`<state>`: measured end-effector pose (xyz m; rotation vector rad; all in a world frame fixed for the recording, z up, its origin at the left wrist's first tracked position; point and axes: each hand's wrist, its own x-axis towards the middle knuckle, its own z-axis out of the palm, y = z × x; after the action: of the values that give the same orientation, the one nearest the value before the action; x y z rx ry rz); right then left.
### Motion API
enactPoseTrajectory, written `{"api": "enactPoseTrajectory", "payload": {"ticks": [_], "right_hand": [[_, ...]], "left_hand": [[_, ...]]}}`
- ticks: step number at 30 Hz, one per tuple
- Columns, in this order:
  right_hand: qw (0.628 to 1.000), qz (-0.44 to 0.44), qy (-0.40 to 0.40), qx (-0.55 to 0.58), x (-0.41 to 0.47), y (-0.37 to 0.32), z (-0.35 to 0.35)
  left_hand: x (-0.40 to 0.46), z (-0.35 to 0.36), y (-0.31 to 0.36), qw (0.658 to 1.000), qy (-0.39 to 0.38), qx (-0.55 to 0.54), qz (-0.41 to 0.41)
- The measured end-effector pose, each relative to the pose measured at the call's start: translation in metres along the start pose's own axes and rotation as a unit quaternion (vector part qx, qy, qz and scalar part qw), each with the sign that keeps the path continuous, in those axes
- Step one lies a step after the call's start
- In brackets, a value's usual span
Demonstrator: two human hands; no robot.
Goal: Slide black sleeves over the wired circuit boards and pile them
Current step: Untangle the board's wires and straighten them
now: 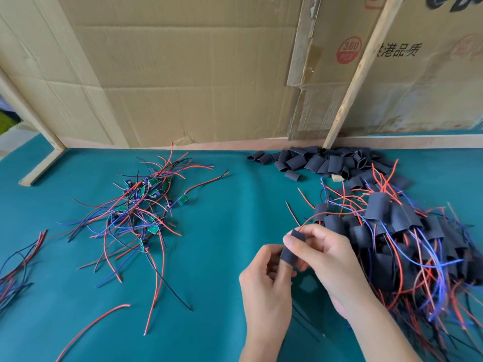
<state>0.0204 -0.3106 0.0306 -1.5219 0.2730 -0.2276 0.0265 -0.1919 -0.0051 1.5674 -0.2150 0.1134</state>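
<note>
Head view is showing me a teal desk [222, 231] backed by cardboard [183, 74]. Both grips are clamping one black sleeve [292, 246] near the front: left hand [264, 291] pinching its lower end, right hand [321, 254] its top, beside the sleeved pile [397, 239].

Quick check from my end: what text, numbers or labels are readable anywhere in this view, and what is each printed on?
"360 PCS": in a red round mark on the cardboard box behind the table.
"港品质": black characters on the same box; anything before them is hidden by the wooden slat.
Red stamp at the top edge: cut off, unreadable.
Black print at top right: cut off, unreadable.
</note>
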Motion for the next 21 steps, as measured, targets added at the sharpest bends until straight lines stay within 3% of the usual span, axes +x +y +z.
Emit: {"api": "enactPoseTrajectory", "payload": {"ticks": [5,10,14,17,19,21], "right_hand": [[0.998,0.020,-0.037,0.039,-0.009,-0.011,-0.002],[0.993,-0.062,0.098,-0.036,-0.009,-0.047,-0.038],[0.937,-0.081,0.169,-0.296,-0.009,-0.098,-0.100],[0.900,-0.050,0.201,-0.384,0.004,-0.119,-0.152],[0.869,-0.120,0.230,-0.421,0.011,-0.138,-0.143],[0.854,-0.185,0.206,-0.441,0.017,-0.147,-0.088]], "left_hand": [[0.002,-0.001,0.002,1.000,0.005,-0.022,0.004],[-0.001,0.001,0.001,1.000,-0.010,-0.029,0.004],[-0.001,0.002,-0.002,1.000,0.008,-0.017,-0.004],[0.000,0.002,-0.002,1.000,-0.001,-0.008,-0.005],[0.001,0.003,-0.003,1.000,-0.003,-0.008,-0.016],[0.001,0.005,0.001,1.000,0.002,-0.015,-0.021]]}}
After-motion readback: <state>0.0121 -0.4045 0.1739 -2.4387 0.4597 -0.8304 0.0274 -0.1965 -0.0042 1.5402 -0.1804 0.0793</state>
